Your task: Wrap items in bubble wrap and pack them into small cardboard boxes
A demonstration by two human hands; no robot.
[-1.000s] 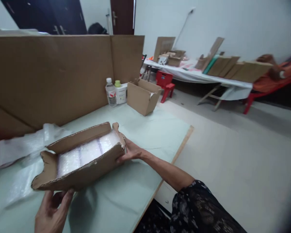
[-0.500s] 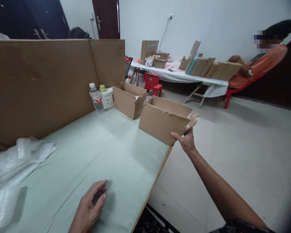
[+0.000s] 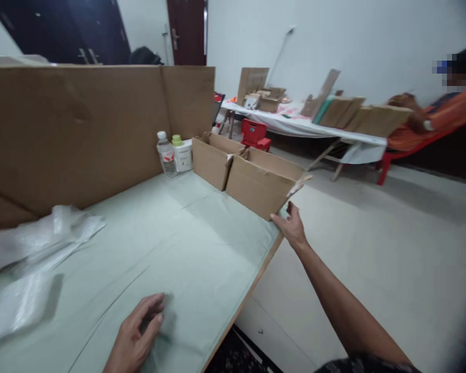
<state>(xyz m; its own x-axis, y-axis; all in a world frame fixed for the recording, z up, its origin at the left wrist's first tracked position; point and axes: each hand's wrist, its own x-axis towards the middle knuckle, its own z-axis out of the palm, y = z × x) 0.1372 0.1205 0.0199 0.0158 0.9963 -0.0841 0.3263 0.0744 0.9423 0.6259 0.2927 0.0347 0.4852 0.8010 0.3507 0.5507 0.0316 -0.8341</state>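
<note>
An open-topped cardboard box [image 3: 256,188] stands near the table's right edge, its right end torn and ragged. My right hand [image 3: 293,227] is at that box's near right corner, the thumb by the lower corner and the fingers spread apart, not wrapped round the wall. A second open cardboard box [image 3: 209,161] sits directly behind and left of the first, close against it. My left hand [image 3: 135,331] rests low over the green tablecloth [image 3: 171,248], fingers loosely curved, thumb apart, holding nothing.
A water bottle [image 3: 166,155] and a white bottle with a green cap [image 3: 183,155] stand beside the boxes. Bubble wrap [image 3: 42,243] lies at left, before a tall cardboard panel [image 3: 81,134]. Beyond are a red chair [image 3: 254,133], another table [image 3: 295,129] and a seated person [image 3: 450,116].
The nearer box has moved back and left, up against the other box. My right hand's fingers have loosened from its end. The view has turned slightly left.
</note>
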